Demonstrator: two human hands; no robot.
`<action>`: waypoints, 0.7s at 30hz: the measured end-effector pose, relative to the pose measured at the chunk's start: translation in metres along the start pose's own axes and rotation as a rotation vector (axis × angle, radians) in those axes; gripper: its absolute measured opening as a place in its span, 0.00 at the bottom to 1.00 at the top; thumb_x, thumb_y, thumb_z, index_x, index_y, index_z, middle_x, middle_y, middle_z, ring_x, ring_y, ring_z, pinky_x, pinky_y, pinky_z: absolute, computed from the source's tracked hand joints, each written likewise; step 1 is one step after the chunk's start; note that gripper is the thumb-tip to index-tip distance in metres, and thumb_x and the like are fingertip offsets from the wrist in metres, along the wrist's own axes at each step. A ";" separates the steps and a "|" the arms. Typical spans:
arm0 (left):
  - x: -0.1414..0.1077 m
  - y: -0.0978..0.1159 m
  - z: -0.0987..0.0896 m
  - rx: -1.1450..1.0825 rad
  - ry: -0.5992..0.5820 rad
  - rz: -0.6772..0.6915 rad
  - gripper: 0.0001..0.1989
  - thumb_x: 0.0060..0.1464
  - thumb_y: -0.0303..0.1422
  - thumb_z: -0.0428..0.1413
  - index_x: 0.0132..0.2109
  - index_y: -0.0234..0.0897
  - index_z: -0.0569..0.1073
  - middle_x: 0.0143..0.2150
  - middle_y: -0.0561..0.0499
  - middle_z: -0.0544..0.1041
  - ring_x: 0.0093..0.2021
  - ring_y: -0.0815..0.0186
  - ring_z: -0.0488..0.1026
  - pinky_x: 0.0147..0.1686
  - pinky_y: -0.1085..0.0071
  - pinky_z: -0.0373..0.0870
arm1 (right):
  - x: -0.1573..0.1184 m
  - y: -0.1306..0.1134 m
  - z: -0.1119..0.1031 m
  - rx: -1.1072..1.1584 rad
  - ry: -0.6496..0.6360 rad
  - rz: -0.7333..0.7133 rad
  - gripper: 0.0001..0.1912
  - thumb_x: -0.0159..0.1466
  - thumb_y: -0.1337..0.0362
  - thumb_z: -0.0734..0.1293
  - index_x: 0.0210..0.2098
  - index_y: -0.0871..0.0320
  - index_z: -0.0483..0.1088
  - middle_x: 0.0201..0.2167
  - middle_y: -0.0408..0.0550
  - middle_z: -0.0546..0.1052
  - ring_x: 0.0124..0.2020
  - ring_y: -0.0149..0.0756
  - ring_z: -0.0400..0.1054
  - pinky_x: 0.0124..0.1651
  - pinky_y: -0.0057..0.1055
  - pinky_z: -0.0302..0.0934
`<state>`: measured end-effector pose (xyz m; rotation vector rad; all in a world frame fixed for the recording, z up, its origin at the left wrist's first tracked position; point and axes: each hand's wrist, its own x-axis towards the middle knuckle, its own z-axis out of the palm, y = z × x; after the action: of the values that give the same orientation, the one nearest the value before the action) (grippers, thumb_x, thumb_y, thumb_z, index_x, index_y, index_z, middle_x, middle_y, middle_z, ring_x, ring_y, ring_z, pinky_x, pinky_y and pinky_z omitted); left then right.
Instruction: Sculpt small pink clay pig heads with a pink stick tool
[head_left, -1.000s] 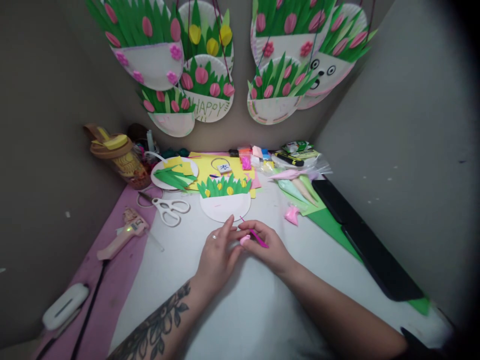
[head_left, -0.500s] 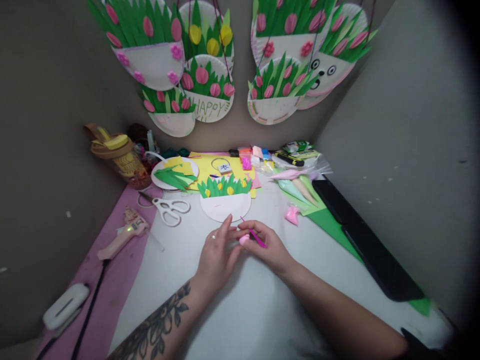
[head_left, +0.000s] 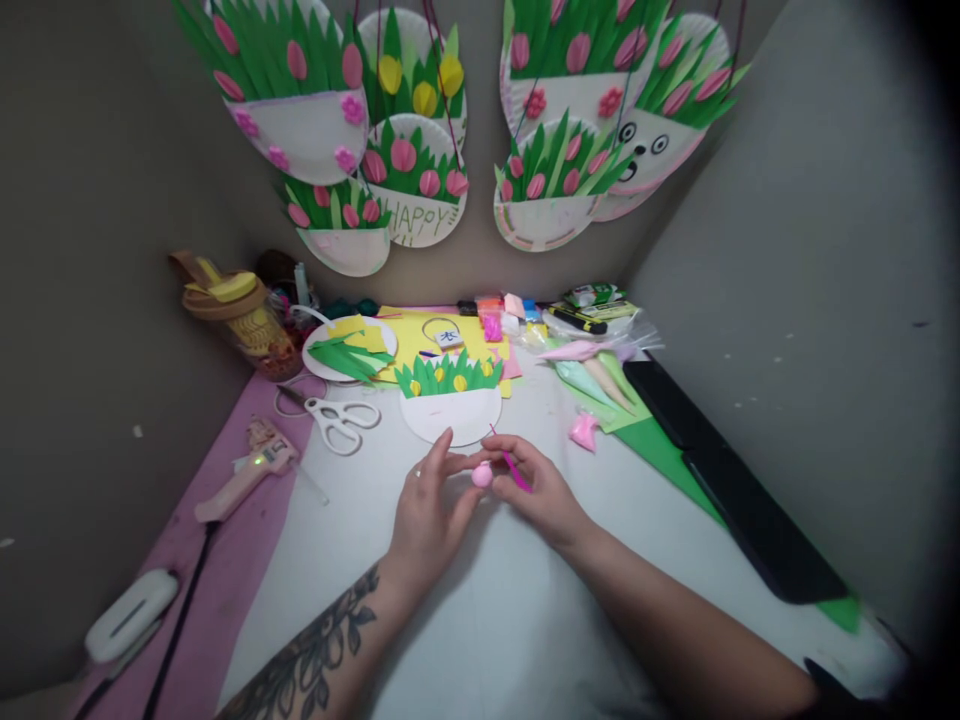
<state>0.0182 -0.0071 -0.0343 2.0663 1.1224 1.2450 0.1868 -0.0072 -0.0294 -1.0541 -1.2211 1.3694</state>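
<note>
Between my two hands is a small rounded lump of pink modelling clay (head_left: 482,476), pinched by the thumb and fingers of my left hand (head_left: 426,512). My right hand (head_left: 546,497) is closed around a thin magenta modelling tool (head_left: 518,474), its tip pointing up and away from me. The right fingertips touch or nearly touch the clay; exact contact is too small to tell. Just beyond my fingers lies a white paper-plate pocket (head_left: 450,410) with green paper grass and yellow flowers. A packet of pink clay (head_left: 583,432) rests to the right.
White-handled scissors (head_left: 341,420) and a pink glue gun (head_left: 251,470) with its cord lie left. A tumbler (head_left: 244,320) stands behind them. Filled piping bags (head_left: 592,375) and a long black object (head_left: 750,510) occupy the right. Decorated paper plates (head_left: 300,140) hang on the wall.
The pink clay has turned and shifted slightly left, so more of its round side shows. The magenta tool stands a little steeper in my right hand.
</note>
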 end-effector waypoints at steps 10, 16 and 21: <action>-0.002 -0.001 -0.001 -0.176 -0.067 -0.205 0.33 0.54 0.32 0.59 0.64 0.43 0.54 0.51 0.44 0.76 0.52 0.60 0.73 0.53 0.59 0.66 | -0.004 0.004 -0.001 -0.282 0.070 -0.150 0.14 0.61 0.60 0.68 0.46 0.54 0.66 0.39 0.47 0.75 0.42 0.37 0.71 0.48 0.38 0.66; 0.009 0.005 -0.001 -0.767 -0.099 -0.696 0.32 0.56 0.44 0.55 0.61 0.35 0.54 0.47 0.39 0.79 0.48 0.59 0.75 0.51 0.60 0.67 | -0.004 0.006 -0.009 -0.696 0.052 -0.634 0.19 0.61 0.71 0.66 0.51 0.53 0.64 0.41 0.50 0.75 0.47 0.41 0.64 0.48 0.41 0.65; 0.015 0.009 -0.001 -0.847 -0.101 -0.802 0.41 0.45 0.43 0.65 0.61 0.33 0.56 0.39 0.43 0.81 0.43 0.60 0.76 0.49 0.62 0.67 | -0.004 0.005 -0.009 -0.818 0.006 -0.725 0.24 0.60 0.74 0.65 0.54 0.54 0.62 0.43 0.51 0.75 0.49 0.43 0.63 0.49 0.43 0.66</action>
<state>0.0245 0.0004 -0.0203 0.8940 0.9695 0.9311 0.1956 -0.0097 -0.0360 -0.9659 -1.9746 0.2876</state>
